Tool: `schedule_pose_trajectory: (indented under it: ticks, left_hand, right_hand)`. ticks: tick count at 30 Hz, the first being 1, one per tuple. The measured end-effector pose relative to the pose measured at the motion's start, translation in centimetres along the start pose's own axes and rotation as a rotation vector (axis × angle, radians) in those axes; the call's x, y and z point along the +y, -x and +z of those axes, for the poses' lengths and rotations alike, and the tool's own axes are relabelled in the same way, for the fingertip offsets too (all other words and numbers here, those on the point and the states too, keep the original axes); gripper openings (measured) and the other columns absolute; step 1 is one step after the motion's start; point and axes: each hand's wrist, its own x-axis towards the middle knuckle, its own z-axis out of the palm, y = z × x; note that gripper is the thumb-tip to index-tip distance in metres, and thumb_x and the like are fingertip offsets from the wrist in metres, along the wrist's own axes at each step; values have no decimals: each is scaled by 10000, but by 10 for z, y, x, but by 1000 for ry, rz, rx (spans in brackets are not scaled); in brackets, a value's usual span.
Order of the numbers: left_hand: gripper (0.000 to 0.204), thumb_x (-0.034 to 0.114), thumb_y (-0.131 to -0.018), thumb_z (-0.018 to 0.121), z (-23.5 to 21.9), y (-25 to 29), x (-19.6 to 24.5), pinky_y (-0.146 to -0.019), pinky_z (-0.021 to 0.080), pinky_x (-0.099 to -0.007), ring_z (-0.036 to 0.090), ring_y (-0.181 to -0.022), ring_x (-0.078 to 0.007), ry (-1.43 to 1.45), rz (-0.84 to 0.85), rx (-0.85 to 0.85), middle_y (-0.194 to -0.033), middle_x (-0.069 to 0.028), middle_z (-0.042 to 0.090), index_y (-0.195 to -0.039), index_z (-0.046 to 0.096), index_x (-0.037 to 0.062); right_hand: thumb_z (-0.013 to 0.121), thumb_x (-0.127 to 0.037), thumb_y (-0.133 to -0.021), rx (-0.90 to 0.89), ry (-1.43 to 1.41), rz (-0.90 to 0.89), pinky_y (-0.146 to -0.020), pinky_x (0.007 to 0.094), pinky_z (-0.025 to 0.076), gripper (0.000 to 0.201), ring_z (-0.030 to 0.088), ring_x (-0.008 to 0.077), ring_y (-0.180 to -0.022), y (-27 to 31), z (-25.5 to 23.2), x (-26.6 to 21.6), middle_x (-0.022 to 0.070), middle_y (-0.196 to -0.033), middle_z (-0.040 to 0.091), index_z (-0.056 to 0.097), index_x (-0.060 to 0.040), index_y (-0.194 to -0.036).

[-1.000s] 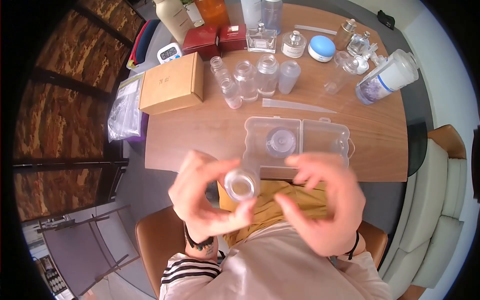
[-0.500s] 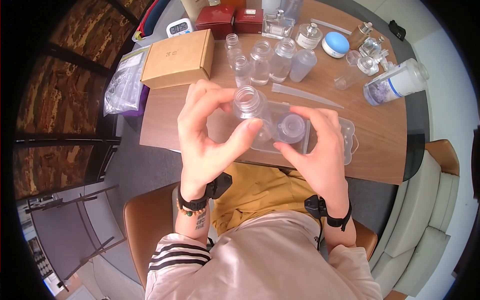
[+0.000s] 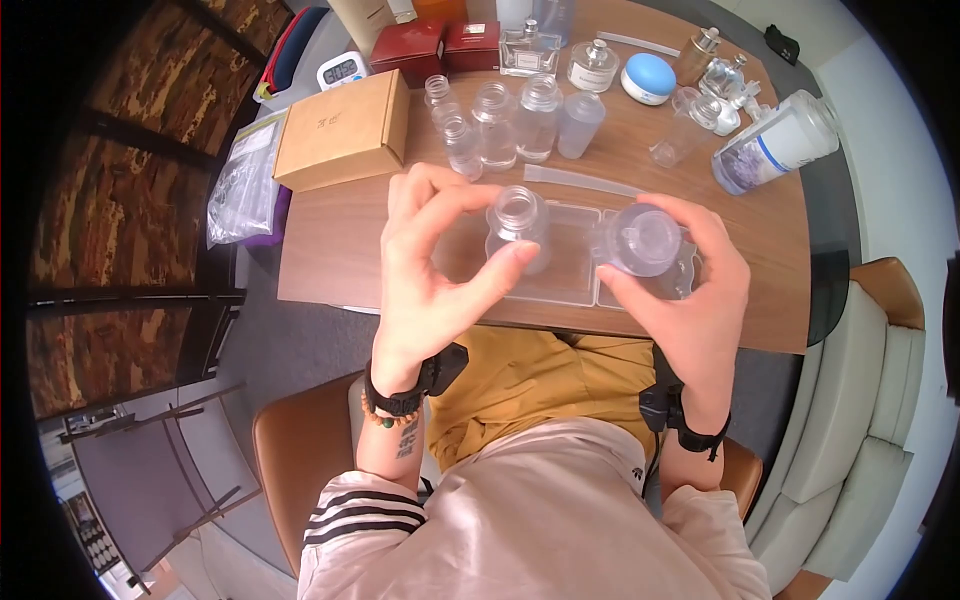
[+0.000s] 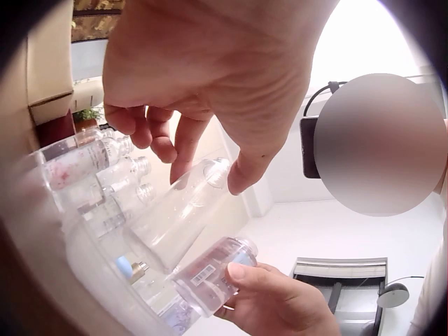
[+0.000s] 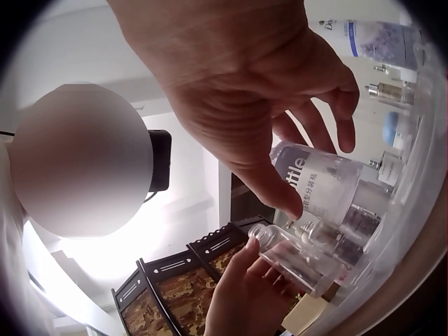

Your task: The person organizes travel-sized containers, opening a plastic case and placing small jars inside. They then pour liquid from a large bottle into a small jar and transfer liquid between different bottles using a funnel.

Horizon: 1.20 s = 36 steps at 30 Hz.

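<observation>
Over the near table edge in the head view, my left hand grips a clear, uncapped bottle between thumb and fingers near its neck. Its threaded mouth faces up, and the left wrist view shows its long transparent body. To the right, my right hand holds a wider clear bottle between thumb and fingers. A printed label on that bottle shows in the right wrist view. Both bottles overlap a clear, open plastic case lying on the table.
Several clear bottles stand beyond the hands, a cardboard box to their left. A long translucent strip lies behind the case. Farther right are a blue-lidded jar, a clear container and a tilted large bottle.
My left hand has moved forward over the table with its bottle. My right hand, empty at first, has taken hold of the wider bottle at the case and carried it right.
</observation>
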Motion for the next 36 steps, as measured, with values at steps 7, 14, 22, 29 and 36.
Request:
schedule_pose_trajectory:
  ticks: [7,14,22,29,36]
  left_hand:
    - [457,229,-738,949,15,3,7,-899,457,-387,475,-1037,-266,-131,-39,-90,-1069,-67,577,-1140,790,79]
    - [458,226,-759,935,17,4,6,-899,460,-386,463,-1050,-271,-164,-75,-121,-1111,-59,566,-1176,792,103]
    - [478,201,-754,923,17,4,10,-952,453,-406,460,-1094,-294,-187,-90,-155,-1169,-75,569,-1190,762,89]
    - [314,38,-787,848,9,25,41,-871,507,-398,599,-985,-298,-290,95,235,-1030,-113,655,-1084,749,16]
    - [125,42,-952,738,34,25,103,-686,473,-277,588,-745,-147,126,-280,-217,-869,-71,660,-1050,715,-32]
  right_hand:
    - [914,-37,-706,54,-19,47,-938,349,537,544,708,212,-1033,13,-15,9,90,-1144,757,738,-30,-1221]
    - [922,-54,-705,54,-45,54,-910,337,539,546,719,216,-1024,19,-14,18,99,-1178,764,736,-26,-1218]
    - [921,-26,-696,17,-55,72,-938,364,562,556,727,257,-1045,19,-10,15,124,-1182,757,728,-23,-1217]
    - [922,-25,-688,-11,27,34,-918,377,570,542,718,280,-1059,19,-13,7,123,-1151,744,729,-35,-1194]
    - [930,-43,-671,36,-38,51,-894,407,538,511,691,302,-1024,25,-10,0,99,-1129,742,733,-66,-1142]
